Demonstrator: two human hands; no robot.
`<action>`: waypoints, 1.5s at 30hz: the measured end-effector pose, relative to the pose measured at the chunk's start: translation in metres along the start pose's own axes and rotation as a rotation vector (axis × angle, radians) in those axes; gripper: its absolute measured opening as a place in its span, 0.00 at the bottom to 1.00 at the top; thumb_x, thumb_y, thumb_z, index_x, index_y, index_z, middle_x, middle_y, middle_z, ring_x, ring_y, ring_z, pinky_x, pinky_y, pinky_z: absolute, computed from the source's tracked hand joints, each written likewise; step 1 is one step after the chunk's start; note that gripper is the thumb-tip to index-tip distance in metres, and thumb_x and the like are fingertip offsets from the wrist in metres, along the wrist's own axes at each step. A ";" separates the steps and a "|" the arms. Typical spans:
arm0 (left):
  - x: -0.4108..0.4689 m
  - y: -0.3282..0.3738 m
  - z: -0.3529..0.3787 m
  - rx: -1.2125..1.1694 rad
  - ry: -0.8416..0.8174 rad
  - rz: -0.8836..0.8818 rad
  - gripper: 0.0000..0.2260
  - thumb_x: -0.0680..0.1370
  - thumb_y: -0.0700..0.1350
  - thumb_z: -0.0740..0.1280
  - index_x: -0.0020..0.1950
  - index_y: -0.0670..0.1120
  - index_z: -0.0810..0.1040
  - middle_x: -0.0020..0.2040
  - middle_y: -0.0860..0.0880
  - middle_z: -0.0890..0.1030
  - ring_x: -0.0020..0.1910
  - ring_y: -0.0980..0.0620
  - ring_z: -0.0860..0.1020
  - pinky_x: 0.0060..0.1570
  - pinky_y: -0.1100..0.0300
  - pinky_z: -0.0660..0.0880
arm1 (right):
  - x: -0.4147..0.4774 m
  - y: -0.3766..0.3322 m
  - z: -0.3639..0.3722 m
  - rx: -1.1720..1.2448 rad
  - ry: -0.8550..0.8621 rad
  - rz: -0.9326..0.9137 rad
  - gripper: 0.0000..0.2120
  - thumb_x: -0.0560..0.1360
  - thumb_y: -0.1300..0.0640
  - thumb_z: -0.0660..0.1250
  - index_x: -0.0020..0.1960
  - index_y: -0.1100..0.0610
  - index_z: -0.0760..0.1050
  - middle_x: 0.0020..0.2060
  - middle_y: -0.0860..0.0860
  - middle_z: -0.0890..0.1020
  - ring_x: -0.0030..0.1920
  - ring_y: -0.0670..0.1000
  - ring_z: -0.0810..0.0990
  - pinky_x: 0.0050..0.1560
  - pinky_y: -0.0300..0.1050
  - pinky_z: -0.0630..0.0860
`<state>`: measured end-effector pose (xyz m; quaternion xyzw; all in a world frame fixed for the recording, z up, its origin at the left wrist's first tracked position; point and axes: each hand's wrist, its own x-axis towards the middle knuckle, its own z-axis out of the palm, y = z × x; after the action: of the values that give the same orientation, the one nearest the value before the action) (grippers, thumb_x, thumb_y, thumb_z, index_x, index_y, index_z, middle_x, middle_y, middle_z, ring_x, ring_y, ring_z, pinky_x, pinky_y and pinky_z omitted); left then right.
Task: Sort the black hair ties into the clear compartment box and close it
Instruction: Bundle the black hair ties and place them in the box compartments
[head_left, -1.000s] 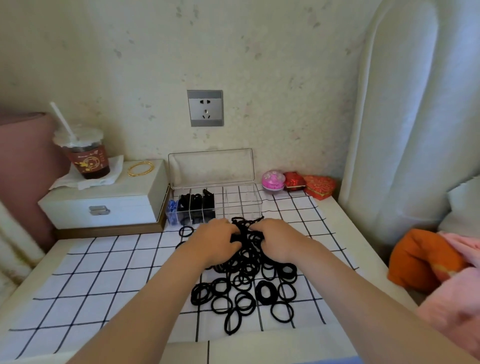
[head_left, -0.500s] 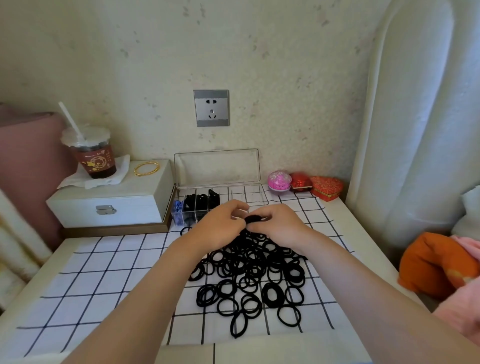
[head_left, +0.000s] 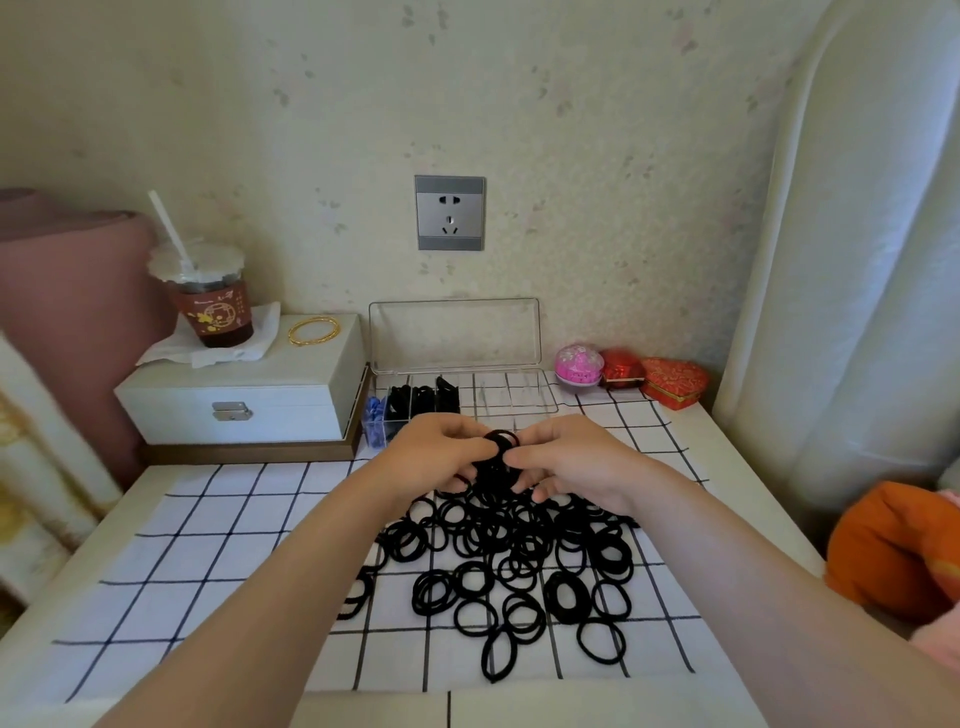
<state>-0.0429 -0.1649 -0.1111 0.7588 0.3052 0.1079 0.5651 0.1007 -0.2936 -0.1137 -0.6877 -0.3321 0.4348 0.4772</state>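
- Nearest us, the loose hair ties (head_left: 519, 561) lay in a tangled heap on the checked cloth (head_left: 208, 545).
- Over the heap's far edge the left hand (head_left: 431, 457) and right hand (head_left: 576, 462) met — the fingers of both curled round a small bundle of ties (head_left: 498, 449), pinching it from either side.
- We judged the step to be evening up that bundle. It would go best squeezed flat and narrow, strays tucked in, so it could slip between dividers without springing out.
- Just beyond, the clear compartment box (head_left: 519, 397) stood open, its lid (head_left: 454, 335) upright. We saw black ties in the left cells, while the right ones looked empty — the next free cell seemed the target.
- The pale bench (head_left: 737, 467) carried a white jewellery box (head_left: 249, 395) with a cup (head_left: 213, 306) and a gold bangle (head_left: 313, 331) on it at left, and trinket boxes (head_left: 578, 364) at right.
- Behind were a wall socket (head_left: 450, 213) and a pale curtain (head_left: 857, 260).
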 end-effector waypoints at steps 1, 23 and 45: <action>0.000 -0.002 -0.003 0.016 -0.030 -0.008 0.06 0.77 0.43 0.71 0.53 0.49 0.84 0.43 0.49 0.83 0.40 0.57 0.80 0.43 0.63 0.80 | 0.001 -0.001 0.003 -0.004 0.000 -0.008 0.09 0.76 0.64 0.71 0.55 0.64 0.81 0.41 0.58 0.85 0.38 0.50 0.83 0.37 0.41 0.80; -0.002 -0.010 -0.030 0.249 0.034 -0.056 0.13 0.78 0.53 0.65 0.38 0.46 0.71 0.37 0.46 0.72 0.38 0.50 0.74 0.41 0.57 0.68 | 0.025 0.005 0.030 -1.176 0.261 -0.237 0.18 0.81 0.50 0.60 0.70 0.50 0.73 0.62 0.49 0.76 0.61 0.54 0.77 0.57 0.49 0.75; 0.002 -0.017 -0.041 0.394 0.144 0.057 0.21 0.78 0.49 0.68 0.30 0.48 0.61 0.27 0.51 0.61 0.26 0.53 0.62 0.31 0.60 0.62 | 0.021 -0.014 0.024 -0.963 0.210 -0.199 0.10 0.75 0.45 0.68 0.45 0.50 0.83 0.44 0.46 0.85 0.45 0.48 0.82 0.51 0.50 0.79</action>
<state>-0.0680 -0.1287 -0.1132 0.8534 0.3384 0.1159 0.3792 0.0868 -0.2623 -0.1098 -0.8347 -0.5095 0.1130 0.1756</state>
